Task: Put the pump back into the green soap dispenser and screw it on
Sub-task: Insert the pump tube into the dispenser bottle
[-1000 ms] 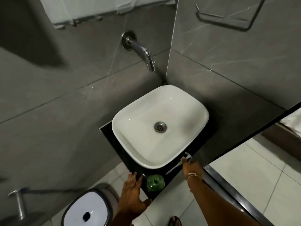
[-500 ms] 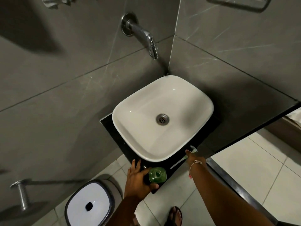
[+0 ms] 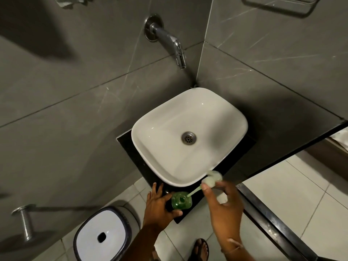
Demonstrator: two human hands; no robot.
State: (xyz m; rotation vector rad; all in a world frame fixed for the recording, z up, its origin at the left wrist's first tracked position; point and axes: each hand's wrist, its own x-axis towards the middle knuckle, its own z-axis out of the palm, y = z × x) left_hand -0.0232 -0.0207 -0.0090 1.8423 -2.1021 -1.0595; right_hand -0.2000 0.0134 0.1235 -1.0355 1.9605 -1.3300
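The green soap dispenser [image 3: 181, 201] stands upright on the black counter [image 3: 195, 206] in front of the basin, its round mouth uncovered. My left hand [image 3: 159, 208] wraps around its left side and holds it. My right hand [image 3: 224, 202] holds the whitish pump [image 3: 211, 178] by its head, tilted, over the counter's right part. The pump's thin tube [image 3: 194, 191] slants down to the left, and its tip sits at the bottle's mouth.
A white basin [image 3: 188, 136] fills most of the counter, with a chrome tap [image 3: 169, 44] on the grey tiled wall above. A white-lidded bin [image 3: 101, 236] stands on the floor at the lower left. A dark metal threshold [image 3: 273, 223] runs along the right. My sandalled foot [image 3: 201, 249] is below.
My right hand has lifted the pump off the counter and swung its tube to the bottle's mouth. My left hand has closed more firmly around the bottle.
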